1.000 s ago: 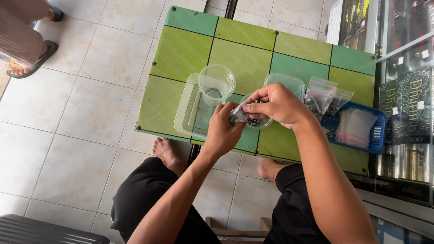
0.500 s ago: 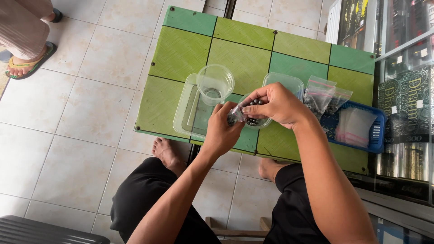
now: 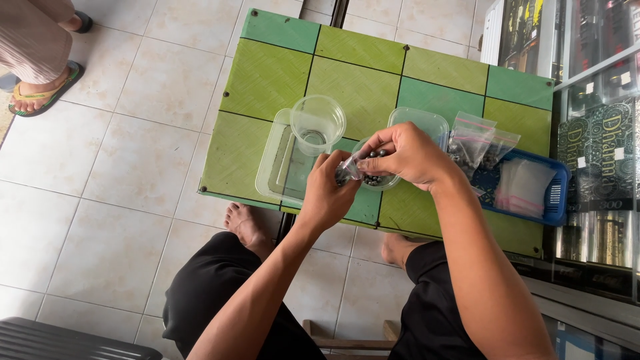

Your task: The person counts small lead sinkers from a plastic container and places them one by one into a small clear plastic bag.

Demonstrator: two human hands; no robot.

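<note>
We pinch a small clear bag [image 3: 347, 170] of dark beads between our left hand [image 3: 327, 193] and right hand [image 3: 407, 155], fingers closed on its mouth, over the clear bowl [image 3: 377, 179] of beads. Keep it upright and directly above that bowl.

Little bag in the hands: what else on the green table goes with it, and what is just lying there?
In use: left hand, right hand, little clear bag, dark beads.

Lying about: clear cup, clear tray, filled bags, blue basket.
</note>
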